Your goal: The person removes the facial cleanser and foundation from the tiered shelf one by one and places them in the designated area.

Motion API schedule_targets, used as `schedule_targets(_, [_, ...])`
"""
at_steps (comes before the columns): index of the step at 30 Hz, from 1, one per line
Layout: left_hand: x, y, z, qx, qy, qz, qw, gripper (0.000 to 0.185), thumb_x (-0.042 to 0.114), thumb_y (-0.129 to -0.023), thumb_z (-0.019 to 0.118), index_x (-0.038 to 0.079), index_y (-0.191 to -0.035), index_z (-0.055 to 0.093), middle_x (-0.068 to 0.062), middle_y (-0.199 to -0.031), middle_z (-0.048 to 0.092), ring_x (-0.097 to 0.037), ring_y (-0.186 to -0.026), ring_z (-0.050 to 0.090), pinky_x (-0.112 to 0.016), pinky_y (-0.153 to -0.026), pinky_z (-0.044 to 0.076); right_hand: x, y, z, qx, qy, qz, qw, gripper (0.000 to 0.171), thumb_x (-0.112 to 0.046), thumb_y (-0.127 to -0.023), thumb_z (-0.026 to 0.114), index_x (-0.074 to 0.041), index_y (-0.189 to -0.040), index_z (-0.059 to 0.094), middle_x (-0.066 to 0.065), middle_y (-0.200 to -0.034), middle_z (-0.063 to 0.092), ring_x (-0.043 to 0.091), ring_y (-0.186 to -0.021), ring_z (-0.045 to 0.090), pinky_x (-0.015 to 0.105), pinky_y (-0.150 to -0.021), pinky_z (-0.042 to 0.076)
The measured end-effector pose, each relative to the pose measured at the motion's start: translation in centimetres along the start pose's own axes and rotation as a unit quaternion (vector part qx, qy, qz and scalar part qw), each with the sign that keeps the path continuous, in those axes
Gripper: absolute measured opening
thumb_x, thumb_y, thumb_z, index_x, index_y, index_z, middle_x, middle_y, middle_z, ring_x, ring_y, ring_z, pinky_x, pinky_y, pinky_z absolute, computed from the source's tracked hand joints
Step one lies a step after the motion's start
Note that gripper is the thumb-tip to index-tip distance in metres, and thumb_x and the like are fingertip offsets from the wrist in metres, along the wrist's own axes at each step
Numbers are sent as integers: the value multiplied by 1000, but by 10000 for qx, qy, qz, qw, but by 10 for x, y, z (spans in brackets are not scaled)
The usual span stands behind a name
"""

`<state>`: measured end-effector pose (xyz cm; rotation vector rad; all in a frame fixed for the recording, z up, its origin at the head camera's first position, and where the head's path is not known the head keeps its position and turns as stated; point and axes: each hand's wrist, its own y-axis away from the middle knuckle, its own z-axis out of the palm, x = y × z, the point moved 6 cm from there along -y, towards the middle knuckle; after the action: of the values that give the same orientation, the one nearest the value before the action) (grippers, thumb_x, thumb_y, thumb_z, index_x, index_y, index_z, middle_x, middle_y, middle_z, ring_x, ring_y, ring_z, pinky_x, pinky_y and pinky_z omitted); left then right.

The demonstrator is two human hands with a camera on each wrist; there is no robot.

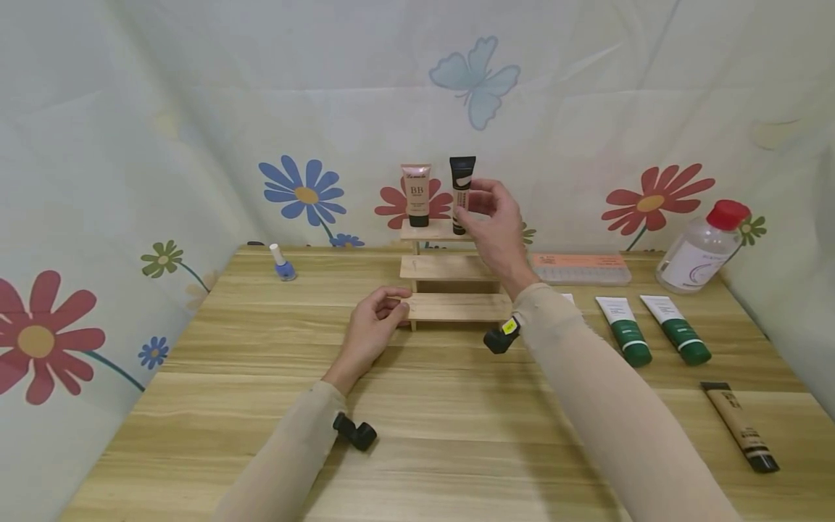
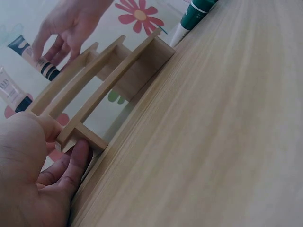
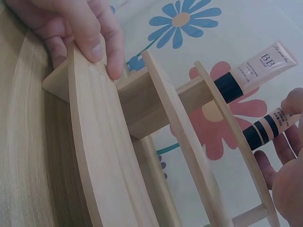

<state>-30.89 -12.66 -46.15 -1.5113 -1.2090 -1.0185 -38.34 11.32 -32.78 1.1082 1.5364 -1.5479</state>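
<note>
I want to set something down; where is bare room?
The tabletop is bare between the nail polish and left hand, and before the stand, between both sleeves. Right of the stand is crowded: green-and-white tubes, flat case, red-capped bottle.

Flowered cloth [image 1: 352, 109] behind a wood-grain table [image 1: 287, 326] marks a draped nook (home or studio, unclear).

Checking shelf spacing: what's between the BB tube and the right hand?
The black-and-beige tube, which the right hand pinches; a gap separates it from the BB tube, as the head view shows.
</note>
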Motion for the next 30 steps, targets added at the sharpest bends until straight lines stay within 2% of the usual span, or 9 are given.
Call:
schedule_targets(5, [-1,-1,0,16,-21,-22,10000,21,16,-112,70,14,-131,77,-13,-113,74,-25,-101,73,-32,-87,64,0,0,1,-22,69,-6,10000,41,-7,-103,79,-10,-142,65,11,-130,71,21,-119,69,31,-91,64])
schedule_targets(12, [-1,-1,0,-3,15,-8,10000,22,16,-112,69,13,-132,77,-13,-113,74,-25,-101,73,-32,-87,65,-2,1,0,116,84,5,9999,42,-5,-102,80,-10,-141,65,12,-132,72,23,-119,69,35,-100,62])
schedule_targets(16, [0,0,0,-16,9,-5,10000,22,17,-112,69,12,-133,76,-13,-113,74,-25,-101,73,-31,-87,64,-5,3,-4,191,28,-28,9998,42,-4,-102,79,-9,-141,65,13,-133,71,24,-119,68,35,-101,61])
schedule_targets(21, [1,0,0,-31,-2,14,10000,24,18,-112,69,12,-134,76,-13,-114,74,-24,-101,73,-31,-87,64,-14,5,-14,280,50,-283,9992,41,-4,-102,79,-7,-141,65,15,-130,71,23,-115,68,34,-102,58])
schedule_targets(30, [-1,-2,-1,-4,9,33,10000,21,17,-112,70,14,-132,77,-13,-113,75,-24,-102,74,-30,-87,64,-34,14,-39,509,-184,-650,9964,36,-4,-101,80,-9,-135,69,10,-121,72,22,-108,69,26,-90,62])
